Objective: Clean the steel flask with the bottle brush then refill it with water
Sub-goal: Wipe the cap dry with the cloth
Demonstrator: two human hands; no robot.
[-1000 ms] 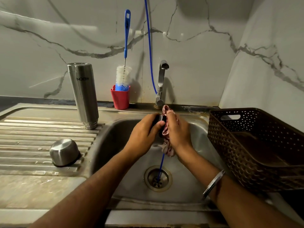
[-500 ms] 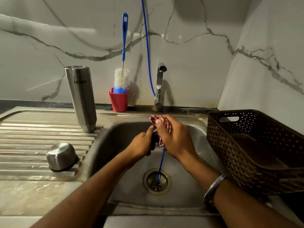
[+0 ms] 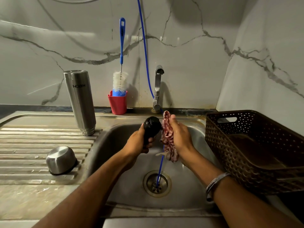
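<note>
Your steel flask [image 3: 80,102] stands inverted on the drainboard left of the sink [image 3: 115,140], long axis upright and leaning slightly, while the bottle brush [image 3: 120,76] stands handle-up in the red cup [image 3: 117,104]. Your left hand [image 3: 139,143] has its fingers clamped on a black stopper [image 3: 151,127]; your right hand [image 3: 180,137] grips a striped cloth [image 3: 167,142], which hides the stopper's right edge. The brown basket [image 3: 250,148] crowds the basin's right rim.
</note>
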